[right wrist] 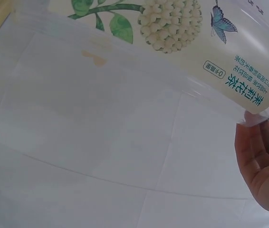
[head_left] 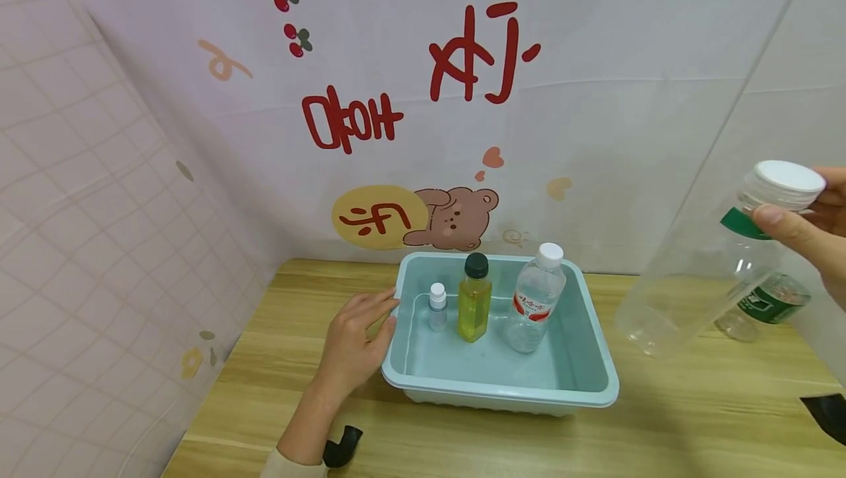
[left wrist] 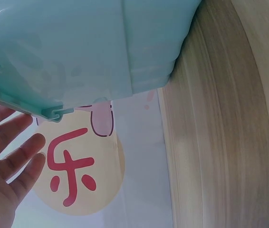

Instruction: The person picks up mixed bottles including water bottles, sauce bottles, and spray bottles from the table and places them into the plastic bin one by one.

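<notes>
Right hand (head_left: 822, 232) grips the large clear bottle (head_left: 694, 280) by its neck, right of the tub (head_left: 502, 390). Risk: so held at one end, the body could swing and strike the tub. Long axis tilted, base pointing down-left. Left hand (head_left: 360, 331): fingers extended, touching the tub's left side.

On the table (head_left: 264, 382): a basin (head_left: 502, 396) with three bottles (head_left: 474, 309) in it, another bottle (head_left: 772, 307) to its right, wall sheet (head_left: 615, 133) behind

Pale teal basin (head_left: 502, 390), white-capped clear bottle (right wrist: 172, 57) with butterfly print (right wrist: 223, 24), yellow-green bottle (head_left: 472, 310) with dark cap (head_left: 476, 266)
</notes>
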`<state>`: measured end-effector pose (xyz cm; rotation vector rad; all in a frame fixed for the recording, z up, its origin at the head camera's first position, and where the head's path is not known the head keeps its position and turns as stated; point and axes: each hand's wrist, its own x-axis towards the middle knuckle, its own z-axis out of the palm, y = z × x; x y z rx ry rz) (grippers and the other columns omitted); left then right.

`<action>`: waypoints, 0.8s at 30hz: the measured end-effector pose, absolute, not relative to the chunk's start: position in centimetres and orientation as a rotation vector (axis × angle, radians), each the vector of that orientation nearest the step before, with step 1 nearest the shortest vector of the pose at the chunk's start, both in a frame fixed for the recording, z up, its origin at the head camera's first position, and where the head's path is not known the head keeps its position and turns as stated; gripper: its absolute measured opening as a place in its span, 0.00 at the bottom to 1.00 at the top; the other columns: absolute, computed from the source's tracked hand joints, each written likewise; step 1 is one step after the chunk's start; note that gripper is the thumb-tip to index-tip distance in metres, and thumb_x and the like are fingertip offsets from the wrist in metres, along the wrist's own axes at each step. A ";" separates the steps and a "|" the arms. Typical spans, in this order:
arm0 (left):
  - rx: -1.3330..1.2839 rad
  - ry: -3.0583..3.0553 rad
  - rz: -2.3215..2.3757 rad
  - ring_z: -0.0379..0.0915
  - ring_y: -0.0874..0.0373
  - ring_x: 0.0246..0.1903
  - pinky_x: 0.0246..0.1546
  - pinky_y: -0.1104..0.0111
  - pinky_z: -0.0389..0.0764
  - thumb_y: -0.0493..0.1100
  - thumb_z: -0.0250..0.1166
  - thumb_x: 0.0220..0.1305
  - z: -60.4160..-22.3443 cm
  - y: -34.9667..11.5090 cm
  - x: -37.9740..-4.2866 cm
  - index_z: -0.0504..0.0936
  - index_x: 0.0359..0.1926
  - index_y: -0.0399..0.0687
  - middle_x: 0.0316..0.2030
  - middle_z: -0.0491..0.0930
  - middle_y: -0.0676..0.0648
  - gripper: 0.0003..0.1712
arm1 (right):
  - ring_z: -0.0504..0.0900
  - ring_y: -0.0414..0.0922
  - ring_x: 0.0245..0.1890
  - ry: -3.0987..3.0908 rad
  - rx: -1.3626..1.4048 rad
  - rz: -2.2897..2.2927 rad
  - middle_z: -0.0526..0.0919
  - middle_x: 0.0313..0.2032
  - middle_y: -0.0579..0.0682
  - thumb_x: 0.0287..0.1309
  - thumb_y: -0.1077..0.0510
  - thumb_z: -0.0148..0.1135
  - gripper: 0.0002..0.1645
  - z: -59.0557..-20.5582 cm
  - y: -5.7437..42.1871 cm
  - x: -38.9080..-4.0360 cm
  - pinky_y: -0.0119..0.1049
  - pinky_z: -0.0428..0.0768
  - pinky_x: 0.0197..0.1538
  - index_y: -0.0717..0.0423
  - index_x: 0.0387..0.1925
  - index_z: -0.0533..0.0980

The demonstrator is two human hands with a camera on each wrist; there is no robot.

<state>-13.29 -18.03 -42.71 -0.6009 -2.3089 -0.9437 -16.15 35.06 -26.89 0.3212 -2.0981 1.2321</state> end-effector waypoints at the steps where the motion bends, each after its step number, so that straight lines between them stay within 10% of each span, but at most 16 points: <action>1: -0.602 -2.308 -0.943 0.82 0.48 0.54 0.51 0.49 0.85 0.33 0.71 0.62 -42.7 -18.0 -13.3 0.90 0.52 0.40 0.57 0.86 0.41 0.16 | 0.81 0.26 0.46 -2.100 0.338 1.236 0.82 0.49 0.31 0.67 0.73 0.64 0.30 -26.9 35.0 -16.2 0.12 0.74 0.50 0.43 0.63 0.75; 8: -0.605 -2.300 -0.950 0.82 0.47 0.54 0.51 0.49 0.85 0.33 0.71 0.62 -42.8 -18.1 -13.4 0.90 0.52 0.39 0.57 0.86 0.42 0.16 | 0.82 0.29 0.48 -2.064 0.435 1.321 0.83 0.50 0.36 0.68 0.74 0.60 0.28 -24.8 31.6 -14.7 0.14 0.74 0.51 0.44 0.61 0.76; 24: -0.591 -2.297 -0.966 0.82 0.49 0.55 0.51 0.49 0.85 0.34 0.71 0.62 -43.0 -18.1 -13.3 0.90 0.52 0.39 0.59 0.85 0.46 0.17 | 0.88 0.48 0.43 -1.731 0.896 1.874 0.88 0.48 0.63 0.57 0.83 0.63 0.24 -22.6 26.5 -14.5 0.27 0.84 0.51 0.87 0.56 0.72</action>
